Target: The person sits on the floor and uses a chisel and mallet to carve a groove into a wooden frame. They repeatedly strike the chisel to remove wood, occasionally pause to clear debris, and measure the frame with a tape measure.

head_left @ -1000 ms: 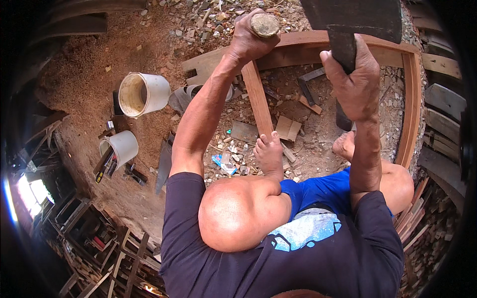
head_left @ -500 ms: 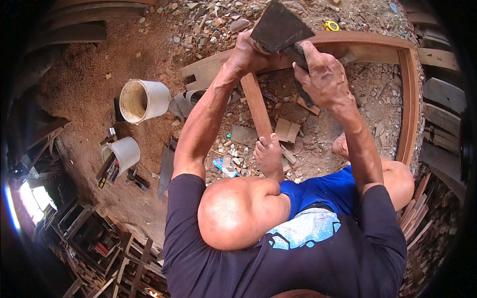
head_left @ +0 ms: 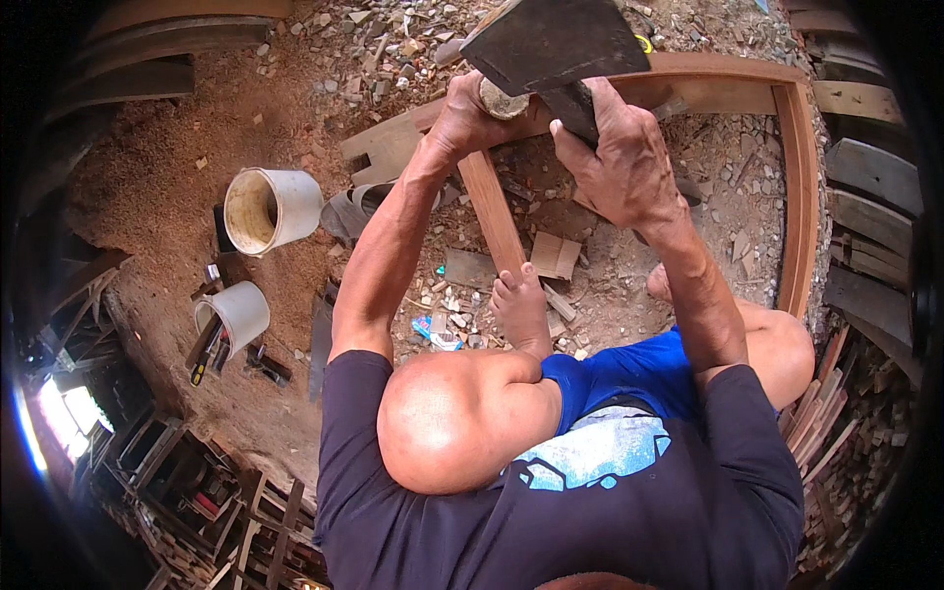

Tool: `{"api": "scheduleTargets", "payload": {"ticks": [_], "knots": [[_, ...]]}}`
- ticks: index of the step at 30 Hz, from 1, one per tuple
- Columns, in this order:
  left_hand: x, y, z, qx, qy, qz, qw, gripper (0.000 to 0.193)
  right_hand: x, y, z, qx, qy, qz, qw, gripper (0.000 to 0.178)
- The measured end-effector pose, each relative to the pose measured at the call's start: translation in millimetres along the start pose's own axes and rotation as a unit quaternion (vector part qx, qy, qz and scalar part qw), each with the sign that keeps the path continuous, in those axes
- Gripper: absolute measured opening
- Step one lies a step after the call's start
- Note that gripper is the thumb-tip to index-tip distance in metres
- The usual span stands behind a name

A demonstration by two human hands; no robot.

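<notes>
My right hand (head_left: 629, 162) is closed round the handle of a hatchet (head_left: 556, 49). Its broad, dark flat head is raised over my left hand (head_left: 462, 123). That hand wraps round an upright tool handle (head_left: 504, 100) with a round, pale, worn end; its lower part is hidden. Beneath my hands lies a reddish wooden frame (head_left: 801, 187), with a corner at the far right. A narrow wooden piece (head_left: 492, 208) runs from the frame toward me, and my bare foot (head_left: 521, 310) rests against its near end.
Left of my arm, a white bucket (head_left: 290, 211) lies tipped. A smaller white bucket (head_left: 241, 313) has hand tools beside it. Stone rubble and wood offcuts (head_left: 556, 256) litter the ground. A yellow tape measure (head_left: 644, 44) is partly hidden behind the hatchet. Stacked timber (head_left: 821, 413) stands right.
The hatchet head has risen and looks larger, now covering most of the tape measure. The round handle end in my left hand shows more. The whole view has shifted slightly.
</notes>
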State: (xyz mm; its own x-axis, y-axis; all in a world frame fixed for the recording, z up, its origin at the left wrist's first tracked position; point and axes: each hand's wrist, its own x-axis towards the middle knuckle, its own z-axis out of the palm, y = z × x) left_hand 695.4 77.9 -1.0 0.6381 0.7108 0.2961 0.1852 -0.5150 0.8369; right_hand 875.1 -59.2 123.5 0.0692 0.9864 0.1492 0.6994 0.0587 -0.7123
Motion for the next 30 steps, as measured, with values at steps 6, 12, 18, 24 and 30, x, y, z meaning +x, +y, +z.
{"api": "scheduleTargets", "payload": {"ticks": [6,12,18,24,30], "knots": [[26,-8,-5,-0.03,0.074,-0.035,0.996,0.027,-3,-12,-16,0.047,0.052,0.039,0.997,0.041],[29,10,-5,0.045,0.016,-0.083,0.995,0.029,-11,-1,-35,0.086,0.089,0.077,0.989,0.035],[21,15,-1,0.001,-0.005,-0.056,0.998,0.026,-9,2,-29,0.068,0.124,0.066,0.988,0.036],[20,3,3,0.047,-0.043,0.018,0.998,0.042,-5,32,1,-0.116,-0.061,0.053,0.99,0.039],[5,-14,9,-0.007,0.055,-0.028,0.998,0.031,-16,5,4,0.036,0.025,0.037,0.998,0.04]]}}
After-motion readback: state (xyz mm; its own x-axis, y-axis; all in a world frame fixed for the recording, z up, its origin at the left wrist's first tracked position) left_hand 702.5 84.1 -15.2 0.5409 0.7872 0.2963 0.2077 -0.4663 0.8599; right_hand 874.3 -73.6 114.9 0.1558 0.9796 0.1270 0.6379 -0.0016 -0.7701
